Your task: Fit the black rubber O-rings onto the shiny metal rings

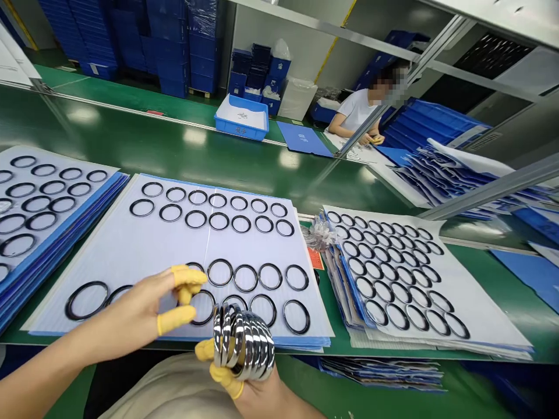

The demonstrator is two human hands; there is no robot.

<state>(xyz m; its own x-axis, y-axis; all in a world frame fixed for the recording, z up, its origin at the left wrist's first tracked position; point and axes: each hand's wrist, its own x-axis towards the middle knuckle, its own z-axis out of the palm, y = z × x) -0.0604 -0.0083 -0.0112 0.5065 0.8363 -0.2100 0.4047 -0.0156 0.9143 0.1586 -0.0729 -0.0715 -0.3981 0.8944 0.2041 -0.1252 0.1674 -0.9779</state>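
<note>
My right hand [257, 396] grips a row of shiny chrome rings [244, 340] standing on edge side by side, near the front edge of the bench. Yellow finger cots cover fingers on both hands. To the left of it, my left hand [170, 294] hovers above a white sheet [170, 247], thumb and fingers apart with nothing visible between them. Dark-rimmed rings lie on this sheet in two rows at the back and two at the front. One of the front rings [203, 307] is just beside my left fingertips. My left hand and forearm partly hide some rings.
Stacked sheets bearing rings lie at the left [56, 192] and right [402, 279]. Crumpled clear plastic [321, 233] sits between stacks. Across the bench are a blue tray [241, 129] and a co-worker [356, 113]. A slanted metal post [379, 122] rises at right.
</note>
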